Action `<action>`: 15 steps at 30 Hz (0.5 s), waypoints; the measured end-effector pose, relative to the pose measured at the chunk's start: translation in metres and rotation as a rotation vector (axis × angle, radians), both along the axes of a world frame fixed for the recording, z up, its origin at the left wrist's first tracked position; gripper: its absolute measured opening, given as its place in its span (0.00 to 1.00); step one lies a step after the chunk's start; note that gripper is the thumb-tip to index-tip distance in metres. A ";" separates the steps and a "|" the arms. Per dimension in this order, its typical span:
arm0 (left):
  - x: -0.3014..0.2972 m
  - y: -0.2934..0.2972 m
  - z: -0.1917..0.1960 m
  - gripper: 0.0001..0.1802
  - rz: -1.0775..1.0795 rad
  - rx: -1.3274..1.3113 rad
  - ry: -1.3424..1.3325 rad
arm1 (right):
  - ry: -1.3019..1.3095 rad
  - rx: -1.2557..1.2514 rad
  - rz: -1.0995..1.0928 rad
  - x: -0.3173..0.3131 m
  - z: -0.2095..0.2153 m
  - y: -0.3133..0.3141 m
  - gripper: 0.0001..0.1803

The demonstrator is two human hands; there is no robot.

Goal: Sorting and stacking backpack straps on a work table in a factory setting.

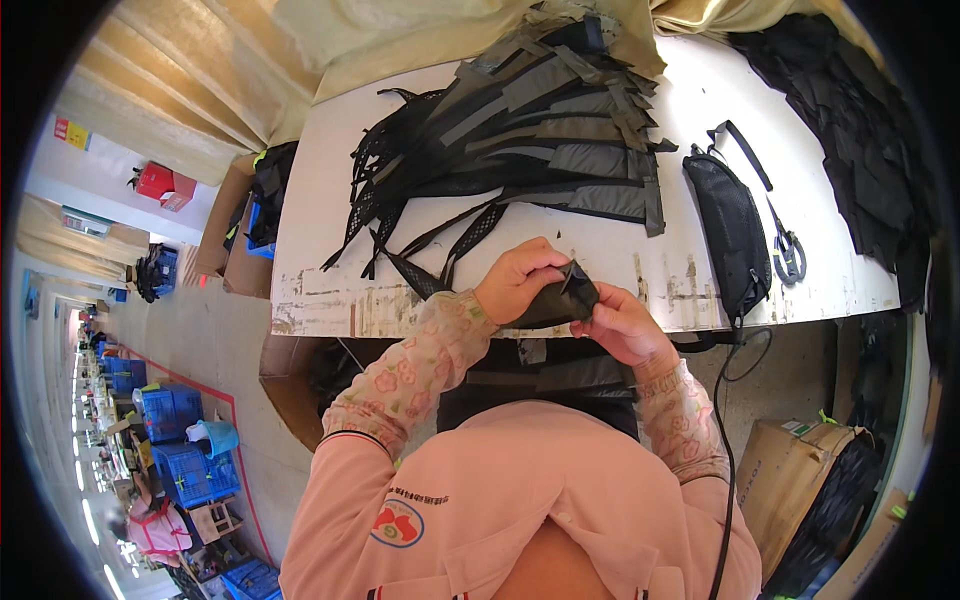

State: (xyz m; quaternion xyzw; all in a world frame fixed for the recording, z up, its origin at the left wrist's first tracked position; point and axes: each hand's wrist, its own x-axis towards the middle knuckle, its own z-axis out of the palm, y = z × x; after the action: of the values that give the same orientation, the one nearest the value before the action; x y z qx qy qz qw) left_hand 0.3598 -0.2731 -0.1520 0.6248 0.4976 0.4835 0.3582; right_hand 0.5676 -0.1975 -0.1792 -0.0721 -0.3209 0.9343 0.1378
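Note:
Just over the front edge of the white table (pixel 320 225), both my hands grip a dark grey-black fabric piece (pixel 550 308). My left hand (pixel 520 283) pinches its upper left part between thumb and fingers. On the other side, my right hand (pixel 627 325) closes on the right end, and a fold stands up between the two. Part of the cloth is hidden by my fingers. Beyond my hands lies a fanned pile of grey and black fabric pieces (pixel 590 160) with mesh straps trailing left. A black waist pouch (pixel 728 230) rests to the right.
Beside the pouch are scissors (pixel 790 255) and a black strap (pixel 745 155). Black fabric (pixel 850 140) is heaped at the far right. A cardboard box (pixel 800 490) stands low on the right, near a hanging black cable (pixel 725 450). Blue crates (pixel 185 470) line the floor leftward.

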 end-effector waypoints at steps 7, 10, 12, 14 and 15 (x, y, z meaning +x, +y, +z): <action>0.008 -0.003 0.024 0.10 -0.163 -0.123 -0.021 | -0.372 0.568 -0.298 0.002 -0.013 0.000 0.07; 0.000 -0.002 0.010 0.11 0.049 -0.293 0.105 | -0.508 1.033 -0.473 0.002 0.003 -0.001 0.06; -0.013 0.002 0.000 0.15 0.081 -0.274 0.247 | -0.556 0.624 -0.473 0.008 0.008 0.010 0.09; -0.010 0.003 0.000 0.18 -0.011 -0.454 -0.020 | -0.521 0.651 -0.502 0.004 0.012 0.004 0.12; -0.006 0.003 -0.004 0.18 -0.014 -0.457 -0.021 | -0.493 0.690 -0.411 -0.002 0.016 -0.003 0.12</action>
State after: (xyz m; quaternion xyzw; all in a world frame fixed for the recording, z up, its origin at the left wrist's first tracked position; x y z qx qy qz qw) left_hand 0.3538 -0.2704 -0.1563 0.5258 0.5858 0.3622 0.4992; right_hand 0.5657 -0.2004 -0.1628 -0.3040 -0.6150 0.6812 0.2556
